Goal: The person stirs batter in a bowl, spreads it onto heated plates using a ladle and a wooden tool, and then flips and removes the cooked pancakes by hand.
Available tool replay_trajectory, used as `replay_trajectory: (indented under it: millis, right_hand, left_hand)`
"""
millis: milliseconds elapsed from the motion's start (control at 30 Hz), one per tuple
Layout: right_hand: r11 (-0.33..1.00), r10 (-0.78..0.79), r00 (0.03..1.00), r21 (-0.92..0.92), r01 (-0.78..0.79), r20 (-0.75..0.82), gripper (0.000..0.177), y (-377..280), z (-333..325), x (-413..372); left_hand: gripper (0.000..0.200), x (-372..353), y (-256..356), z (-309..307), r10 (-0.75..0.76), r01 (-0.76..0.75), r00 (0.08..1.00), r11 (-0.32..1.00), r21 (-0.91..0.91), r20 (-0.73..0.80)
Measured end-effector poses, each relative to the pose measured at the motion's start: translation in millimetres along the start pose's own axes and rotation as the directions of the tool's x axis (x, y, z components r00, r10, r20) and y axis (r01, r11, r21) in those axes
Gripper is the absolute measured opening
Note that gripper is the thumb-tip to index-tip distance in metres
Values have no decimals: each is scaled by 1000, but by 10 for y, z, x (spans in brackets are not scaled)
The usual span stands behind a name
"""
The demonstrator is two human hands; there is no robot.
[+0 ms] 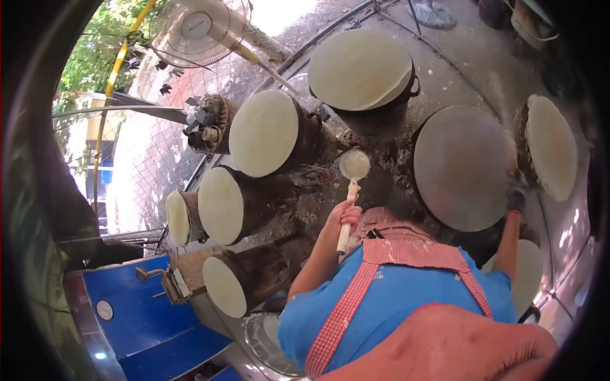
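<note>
My left hand (pixel 347 218) is wrapped round the pale handle of a ladle (pixel 354 166), whose round bowl holds pale batter. At the right edge of a bare, greyish-brown round griddle (pixel 459 168), my right hand (pixel 516 198) wears a dark glove. It is closed on something brownish and blurred that I cannot make out. Beyond the ladle is a large griddle covered by a pale sheet of batter (pixel 361 70). Another pale round sheet (pixel 551 147), its rim lifted, lies to the right of my gloved hand.
Several more batter-covered round griddles stand on dark drums at the left, one of them here (pixel 264 133). A standing fan (pixel 197 25) is at the upper left. Blue panels (pixel 140 311) with a dial are at the lower left. A metal rail runs behind the drums.
</note>
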State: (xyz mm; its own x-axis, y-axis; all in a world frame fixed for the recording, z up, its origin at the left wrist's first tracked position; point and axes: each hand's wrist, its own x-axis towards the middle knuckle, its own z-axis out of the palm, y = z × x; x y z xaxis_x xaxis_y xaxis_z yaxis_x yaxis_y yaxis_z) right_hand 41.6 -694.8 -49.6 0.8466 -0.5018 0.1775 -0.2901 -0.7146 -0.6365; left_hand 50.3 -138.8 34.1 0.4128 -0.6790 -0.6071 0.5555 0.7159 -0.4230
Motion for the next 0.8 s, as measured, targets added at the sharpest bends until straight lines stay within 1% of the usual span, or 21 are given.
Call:
replay_trajectory:
  millis: [67,133,167,233,267,333,367,400,433,567,633,667,700,767,800]
  right_hand:
    - [993,114,986,18,-117,124,35,-871,342,-271]
    - [974,166,965,-187,-128,204,38,-1430,585,-515]
    - [966,193,961,-209,-151,198,38,-1586,696,-721]
    - [914,97,980,-406,-17,177,38,-1924,853,-975]
    - [903,106,979,-428,-22,174,38,-2149,869,-1072]
    - [821,292,893,-568,-51,342,37,-2772,882,-1167]
    - [814,300,893,-578,-56,335,37,-2852,925,-1205]
    - [892,147,925,-452,29,351,37,-2899,991,-1229]
    - [940,-12,938,-317,129,348,37,-2949,1047,-1238]
    - [942,-76,912,-272,199,403,39,-3140,1271,-1093]
    - [939,-169,885,-201,278,435,40,-3133,1436,-984]
    - [922,-308,881,-115,369,361,41,-3173,1513,-919]
    - [920,-317,878,-107,377,360,41,-3183,1611,-831]
    - [852,-338,773,-174,493,538,38,-3204,1858,-611]
    - [849,-354,769,-162,503,533,38,-3266,1975,-494]
  left_hand:
    - [16,-90,236,-34,-35,35,999,999,-3,-27]
    - [14,-227,473,-38,-56,58,997,998,30,-47]
    - [14,-312,602,-76,-82,83,994,996,25,-66]
    - [11,-380,850,-118,-36,51,992,990,132,-118]
    - [7,-427,954,-115,-70,83,990,992,99,-122]
    - [6,-510,1111,-77,-96,105,985,993,58,-145]
    - [5,-546,1166,-66,-102,108,980,994,24,-170]
    - [5,-555,1232,-69,-108,116,983,992,45,-151]
    - [5,-553,1289,-72,-117,124,982,991,43,-146]
    - [4,-501,1386,-67,-124,126,986,992,18,-110]
    - [8,-485,1322,-29,-68,77,991,994,77,-117]
    - [8,-471,1282,-47,-60,69,992,995,74,-112]
    - [9,-442,1245,-62,-53,61,991,996,68,-120]
    - [11,-387,1177,-67,-29,37,993,997,72,-117]
    - [15,-366,1127,-89,-31,41,991,996,79,-127]
